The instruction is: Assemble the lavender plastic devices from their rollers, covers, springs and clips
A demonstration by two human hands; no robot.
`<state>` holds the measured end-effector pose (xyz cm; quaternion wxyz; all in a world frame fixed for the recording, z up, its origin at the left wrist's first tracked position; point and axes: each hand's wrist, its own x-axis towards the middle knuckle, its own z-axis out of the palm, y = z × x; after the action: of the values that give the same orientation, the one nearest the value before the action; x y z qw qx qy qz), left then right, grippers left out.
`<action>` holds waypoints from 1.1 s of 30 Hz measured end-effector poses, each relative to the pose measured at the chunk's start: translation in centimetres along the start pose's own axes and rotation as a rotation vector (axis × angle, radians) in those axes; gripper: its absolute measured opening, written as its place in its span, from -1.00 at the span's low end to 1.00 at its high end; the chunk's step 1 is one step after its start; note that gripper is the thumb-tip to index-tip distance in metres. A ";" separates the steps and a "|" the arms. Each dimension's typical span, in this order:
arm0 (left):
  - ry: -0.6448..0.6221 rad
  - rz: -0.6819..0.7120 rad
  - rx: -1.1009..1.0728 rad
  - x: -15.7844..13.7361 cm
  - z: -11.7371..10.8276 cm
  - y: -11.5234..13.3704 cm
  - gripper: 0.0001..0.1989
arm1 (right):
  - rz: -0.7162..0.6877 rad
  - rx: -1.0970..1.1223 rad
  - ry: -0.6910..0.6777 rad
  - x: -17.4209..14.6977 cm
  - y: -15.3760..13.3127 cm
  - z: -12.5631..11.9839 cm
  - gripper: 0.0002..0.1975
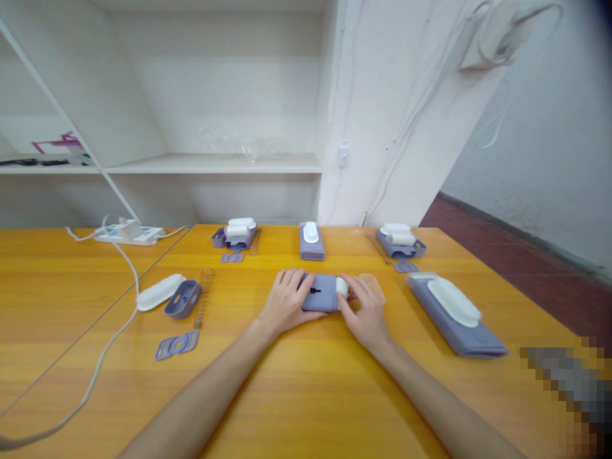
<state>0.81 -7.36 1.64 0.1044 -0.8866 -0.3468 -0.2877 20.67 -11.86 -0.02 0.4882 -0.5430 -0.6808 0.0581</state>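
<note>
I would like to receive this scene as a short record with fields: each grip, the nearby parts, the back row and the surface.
Left grip: holding purple housing
Right grip: thumb and fingers on white piece at housing's right end
Beside right grip: translucent piece
Left side: white oval part, purple cup, coil spring, flat purple plate
Right side: purple case with white oval top
Back row: another purple case, between two part groups
Surface: wooden table

Grey casing (326,292) — left end hidden by left hand (285,296).
</note>
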 end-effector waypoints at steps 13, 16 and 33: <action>-0.010 0.001 0.000 -0.1 0.2 -0.1 -0.26 | -0.019 -0.010 0.020 0.1 -0.3 -0.2 -0.67; -0.013 0.004 -0.001 0.0 0.2 -0.1 -0.25 | -0.021 -0.008 0.019 0.1 -0.3 -0.3 -0.67; -0.010 0.013 -0.003 0.1 0.3 -0.2 -0.26 | -0.036 -0.052 0.031 0.1 -0.2 -0.2 -0.67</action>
<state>0.85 -7.10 1.46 0.1034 -0.8904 -0.3411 -0.2831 20.67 -11.95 0.20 0.4854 -0.5440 -0.6841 0.0231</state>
